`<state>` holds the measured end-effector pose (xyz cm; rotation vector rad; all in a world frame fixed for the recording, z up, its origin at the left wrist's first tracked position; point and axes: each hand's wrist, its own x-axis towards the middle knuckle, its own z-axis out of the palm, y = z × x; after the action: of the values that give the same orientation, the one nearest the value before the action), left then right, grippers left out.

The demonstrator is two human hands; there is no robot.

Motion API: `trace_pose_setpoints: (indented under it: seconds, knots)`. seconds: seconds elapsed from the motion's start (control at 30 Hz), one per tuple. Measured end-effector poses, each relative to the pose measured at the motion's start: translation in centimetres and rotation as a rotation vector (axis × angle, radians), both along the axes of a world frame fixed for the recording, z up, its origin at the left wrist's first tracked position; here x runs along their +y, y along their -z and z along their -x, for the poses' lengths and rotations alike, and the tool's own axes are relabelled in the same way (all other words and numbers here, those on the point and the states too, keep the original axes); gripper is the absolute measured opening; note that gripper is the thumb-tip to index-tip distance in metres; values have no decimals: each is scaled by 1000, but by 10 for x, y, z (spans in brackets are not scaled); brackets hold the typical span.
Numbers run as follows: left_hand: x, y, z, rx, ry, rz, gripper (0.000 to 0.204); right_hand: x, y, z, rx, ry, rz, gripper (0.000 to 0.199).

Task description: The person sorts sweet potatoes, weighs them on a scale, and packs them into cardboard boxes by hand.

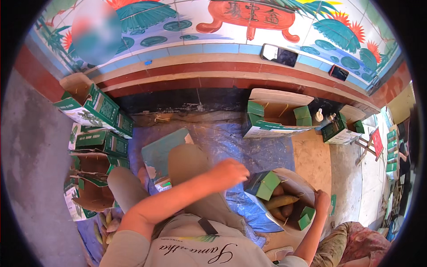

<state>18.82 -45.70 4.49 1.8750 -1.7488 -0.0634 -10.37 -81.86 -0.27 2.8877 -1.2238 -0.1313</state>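
Observation:
An open green-and-white cardboard box (268, 185) stands in front of me to the right, its flaps spread. Inside lie several long, yellow-brown roots or vegetables (283, 201); their exact kind is unclear. My right hand (322, 202) grips the raised brown flap (302, 184) at the box's right side. My left hand (230, 172) is in the air left of the box, slightly blurred, fingers curled together with nothing visible in them. A blue-grey board or lid (162, 149) leans by my left knee.
Several open cardboard boxes (100, 104) line the left side, with more long produce (106, 222) beside them. At the far wall stand another open box (278, 115) and a smaller one (341, 127). Two phones (279, 54) rest on the ledge. Another person's patterned clothing (356, 242) is close at right.

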Motion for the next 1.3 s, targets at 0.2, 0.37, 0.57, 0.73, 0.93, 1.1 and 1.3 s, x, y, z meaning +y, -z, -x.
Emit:
trace_pose_setpoints:
  seconds: [0.2,0.37,0.57,0.73,0.93,1.1,1.3]
  knots:
    - [120,-54,-59,20,-687,99,17,29,-34,-131,-359,-343,-24,31]
    - [222,-53,-81,-14,-992,190,17,45,-30,-249,-557,-673,126,46]
    - [294,-25,-80,92,-1213,266,15,30,15,-311,-192,-577,94,52]
    - [303,-29,-72,212,-1299,323,17,35,35,-317,-43,-639,153,28]
    - [307,-31,-69,172,-1279,347,19,45,35,-313,17,-659,258,16]
    - [308,-36,-64,255,-1267,388,20,73,13,-320,-51,-675,241,18]
    - [306,-31,-64,210,-1234,379,19,121,21,-316,-81,-736,67,24]
